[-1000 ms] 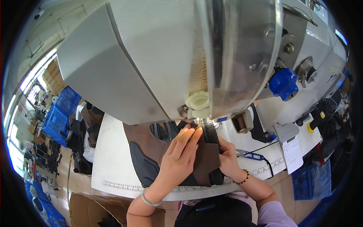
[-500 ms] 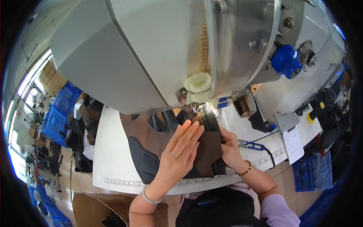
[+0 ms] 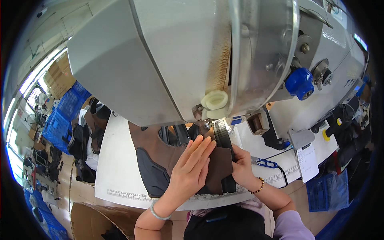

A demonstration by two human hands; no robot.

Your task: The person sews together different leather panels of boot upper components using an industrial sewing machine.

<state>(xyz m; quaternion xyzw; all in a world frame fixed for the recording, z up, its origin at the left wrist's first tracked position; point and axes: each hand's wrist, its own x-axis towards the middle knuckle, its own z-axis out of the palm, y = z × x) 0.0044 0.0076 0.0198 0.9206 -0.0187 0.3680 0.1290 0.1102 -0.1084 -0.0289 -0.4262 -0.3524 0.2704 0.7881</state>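
Note:
A brown and black shoe upper (image 3: 147, 141) lies on the white table under the head of a large grey sewing machine (image 3: 180, 56). My left hand (image 3: 187, 172) rests flat on the upper, fingers stretched out and held side by side, their tips just short of the lit needle area. At the upper's right edge, beside a brown flap (image 3: 219, 168), my right hand (image 3: 242, 170) has its fingers curled round the dark border. The thumb and fingertips of that hand are partly hidden by the material. The needle itself cannot be made out.
Blue-handled thread snips (image 3: 266, 163) lie right of my right hand. A ruler strip (image 3: 128, 195) follows the white table's (image 3: 110, 160) near edge. Paper (image 3: 307, 162) hangs at the right. Shoe pieces (image 3: 95, 124) and blue crates (image 3: 60, 128) stand left; a cardboard box (image 3: 86, 218) sits below.
The whole view has shifted slightly, with the machine head now a little further right and lower. Both hands keep the same hold, and the upper has barely moved beneath them.

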